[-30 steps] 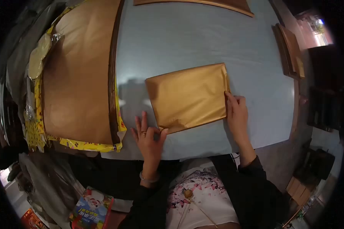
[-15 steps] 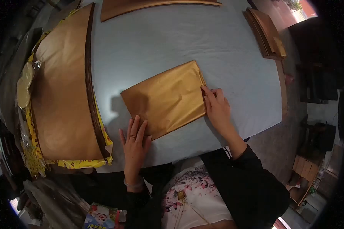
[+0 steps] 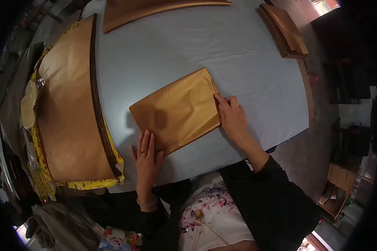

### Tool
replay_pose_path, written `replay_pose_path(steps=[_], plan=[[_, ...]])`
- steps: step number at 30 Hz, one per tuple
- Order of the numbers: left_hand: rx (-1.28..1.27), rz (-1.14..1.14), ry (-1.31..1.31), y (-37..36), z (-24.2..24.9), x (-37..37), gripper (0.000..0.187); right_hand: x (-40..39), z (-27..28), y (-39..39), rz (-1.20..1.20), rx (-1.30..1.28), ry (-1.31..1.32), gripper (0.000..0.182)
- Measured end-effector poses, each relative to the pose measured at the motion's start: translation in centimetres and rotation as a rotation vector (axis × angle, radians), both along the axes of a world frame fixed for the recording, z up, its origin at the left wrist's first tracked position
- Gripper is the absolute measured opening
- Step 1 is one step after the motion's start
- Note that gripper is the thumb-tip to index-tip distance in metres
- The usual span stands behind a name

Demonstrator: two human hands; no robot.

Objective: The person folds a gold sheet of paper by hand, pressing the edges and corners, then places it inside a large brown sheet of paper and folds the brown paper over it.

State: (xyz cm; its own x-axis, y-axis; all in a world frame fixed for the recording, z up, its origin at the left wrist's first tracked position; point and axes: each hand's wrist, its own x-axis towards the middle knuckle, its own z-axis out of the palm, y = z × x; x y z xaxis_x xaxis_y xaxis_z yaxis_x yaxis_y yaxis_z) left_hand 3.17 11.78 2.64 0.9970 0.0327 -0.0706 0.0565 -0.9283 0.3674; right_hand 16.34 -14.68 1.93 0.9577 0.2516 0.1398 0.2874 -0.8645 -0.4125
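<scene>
A folded sheet of gold-brown paper (image 3: 182, 108) lies at a slant on the pale blue-grey tabletop, slightly creased near its right side. At its lower left corner my left hand (image 3: 146, 161) rests flat with the fingers apart, the fingertips on the paper's edge. My right hand (image 3: 233, 119) is at the right edge, index finger on the paper near the fold and the other fingers curled in against it. The underside of that grip is hidden.
A large stack of brown paper (image 3: 67, 104) lies on yellow wrapping (image 3: 96, 184) at the left. More folded brown paper (image 3: 163, 9) lies at the far edge, and a small folded stack (image 3: 284, 31) at the far right corner. A wooden cabinet (image 3: 340, 178) stands beyond the table.
The whole view has turned slightly. Both hands stay at the same edges of the folded paper, which looks the same; no clear hold or release shows.
</scene>
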Motion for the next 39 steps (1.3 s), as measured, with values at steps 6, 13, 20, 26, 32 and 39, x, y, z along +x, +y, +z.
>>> replay_pose_path(steps=[6, 13, 20, 26, 32, 39], plan=[[-0.002, 0.007, -0.009, 0.0, 0.8, 0.3, 0.059, 0.0, 0.2, 0.1, 0.03, 0.005, -0.097, 0.035], [0.106, 0.062, -0.087, -0.7, 1.8, 2.3, 0.053, 0.0, 0.4, 0.0, 0.031, -0.03, 0.037, 0.033], [0.398, 0.248, -0.301, -3.5, -0.6, 5.2, 0.034, -0.1, 0.8, 0.2, 0.018, -0.04, 0.066, 0.037], [0.206, 0.277, -0.351, -3.6, -1.7, 7.5, 0.026, -0.1, 0.0, -0.3, 0.063, -0.044, 0.021, 0.035], [0.134, 0.292, -0.457, -3.4, -3.0, 8.4, 0.035, -0.1, 0.3, -0.1, 0.063, -0.006, 0.068, 0.034], [0.158, 0.296, -0.309, -3.6, -2.1, 8.9, 0.053, -0.2, 0.7, 0.1, 0.06, -0.016, 0.027, 0.032]])
